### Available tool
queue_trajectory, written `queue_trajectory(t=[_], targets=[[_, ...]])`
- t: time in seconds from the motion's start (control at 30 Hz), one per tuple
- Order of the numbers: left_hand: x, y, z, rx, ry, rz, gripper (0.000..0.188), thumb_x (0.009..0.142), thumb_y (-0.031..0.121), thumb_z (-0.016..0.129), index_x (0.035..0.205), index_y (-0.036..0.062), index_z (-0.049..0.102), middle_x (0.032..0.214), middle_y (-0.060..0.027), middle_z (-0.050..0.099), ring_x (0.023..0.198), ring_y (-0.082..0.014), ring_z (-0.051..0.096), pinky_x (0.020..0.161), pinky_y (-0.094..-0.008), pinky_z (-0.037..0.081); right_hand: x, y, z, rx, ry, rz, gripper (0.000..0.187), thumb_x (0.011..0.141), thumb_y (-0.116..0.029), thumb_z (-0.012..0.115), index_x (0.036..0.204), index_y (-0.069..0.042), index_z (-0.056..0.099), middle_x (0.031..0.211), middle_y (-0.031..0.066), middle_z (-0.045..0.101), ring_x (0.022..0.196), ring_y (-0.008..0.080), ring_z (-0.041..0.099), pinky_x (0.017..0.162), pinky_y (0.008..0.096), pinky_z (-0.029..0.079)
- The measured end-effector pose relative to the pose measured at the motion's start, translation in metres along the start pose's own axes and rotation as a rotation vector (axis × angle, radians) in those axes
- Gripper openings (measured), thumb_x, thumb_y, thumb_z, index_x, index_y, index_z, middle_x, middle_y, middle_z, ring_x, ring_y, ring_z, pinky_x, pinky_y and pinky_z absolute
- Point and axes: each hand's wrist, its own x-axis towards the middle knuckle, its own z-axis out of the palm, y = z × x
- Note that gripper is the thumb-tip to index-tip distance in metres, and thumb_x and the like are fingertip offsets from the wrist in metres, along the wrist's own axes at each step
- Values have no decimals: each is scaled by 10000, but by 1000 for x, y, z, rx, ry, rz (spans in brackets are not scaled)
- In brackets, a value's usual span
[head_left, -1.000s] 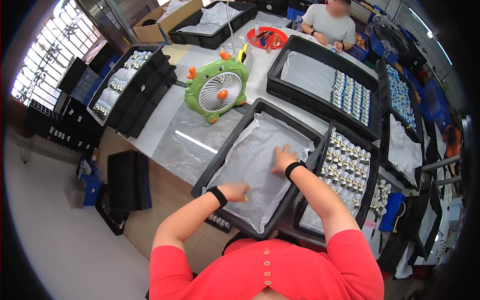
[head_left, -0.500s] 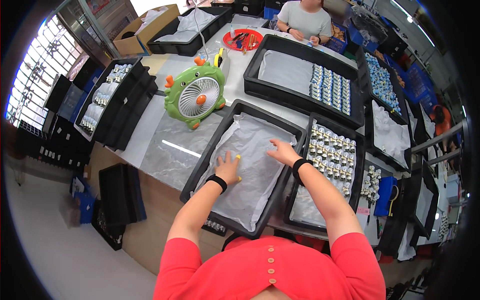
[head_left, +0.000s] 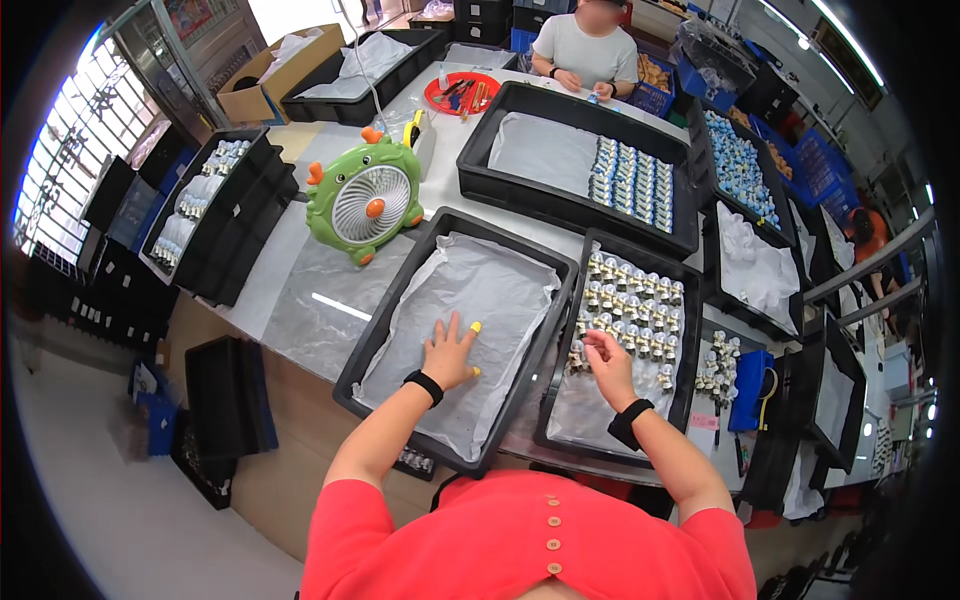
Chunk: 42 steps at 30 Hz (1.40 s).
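On the desk (head_left: 300,310), directly in front of the person: a black tray (head_left: 380,330) lined with crinkled white paper (head_left: 480,300). Left hand (head_left: 450,352) lies flat on the paper, fingers spread wide, yellow caps on thumb and one fingertip, holding nothing.

Change since a second ago: both hands were then pressing the paper flat in this tray. The right hand (head_left: 606,362) has since left it and crossed to the neighbouring tray of small figures (head_left: 632,312), where its fingers are pinched narrow over the near rows. Reads as the lining being done and the picking up of figures starting; the left hand keeps the sheet down.

Hard to make out: whether the right fingertips actually grip a figure or only touch one, since the pieces are too small. The figures' shape is blurred; pale bodies, darker tops, no more. The near edge of both trays is hidden by the forearms and the red shirt (head_left: 530,545).

Beyond: a green fan (head_left: 366,200) shaped like a creature, a further tray of figures (head_left: 628,180), and another person (head_left: 590,45) seated across the desk.
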Motion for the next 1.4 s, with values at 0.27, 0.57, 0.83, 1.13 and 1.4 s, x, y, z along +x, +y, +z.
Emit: queue_trajectory(t=[0.27, 0.57, 0.83, 1.13, 1.4], targets=[[-8, 15, 17, 2, -126, -21, 909, 648, 415, 754, 1407, 263, 277, 1504, -201, 35, 1332, -506, 119, 972, -654, 280, 7, -2, -69, -328, -108, -385, 265, 832, -40, 569, 1096, -19, 567, 938, 114, 624, 783, 203, 626, 693, 294, 491], [-13, 34, 28, -29, -70, -70, 856, 671, 359, 751, 1398, 229, 319, 1502, -196, 73, 1344, -470, 140, 992, -615, 289, 47, 107, -209, 44, 353, 101, 307, 821, -120, 603, 1097, 12, 577, 848, 71, 654, 731, 138, 613, 678, 262, 487], [-15, 41, 51, -85, 104, -90, 814, 700, 359, 732, 1391, 210, 329, 1470, -228, 157, 1307, -486, 208, 988, -557, 334, 23, 133, -286, 299, 388, 371, 282, 811, -106, 636, 1079, -31, 589, 817, 11, 611, 678, 72, 564, 529, 181, 411], [-29, 51, 51, -107, -33, -127, 745, 731, 313, 695, 1375, 210, 337, 1448, -268, 160, 1247, -532, 256, 996, -535, 349, -9, 81, -238, 455, 169, 392, 259, 868, -146, 603, 1111, -60, 575, 913, -1, 639, 737, 49, 581, 596, 165, 433], [-27, 55, 50, -165, -63, -136, 739, 738, 329, 701, 1374, 188, 351, 1460, -263, 146, 1262, -514, 261, 998, -555, 337, -21, 43, -217, 415, 103, 383, 267, 867, -168, 617, 1112, -66, 584, 940, -12, 638, 781, 42, 582, 648, 165, 433]])
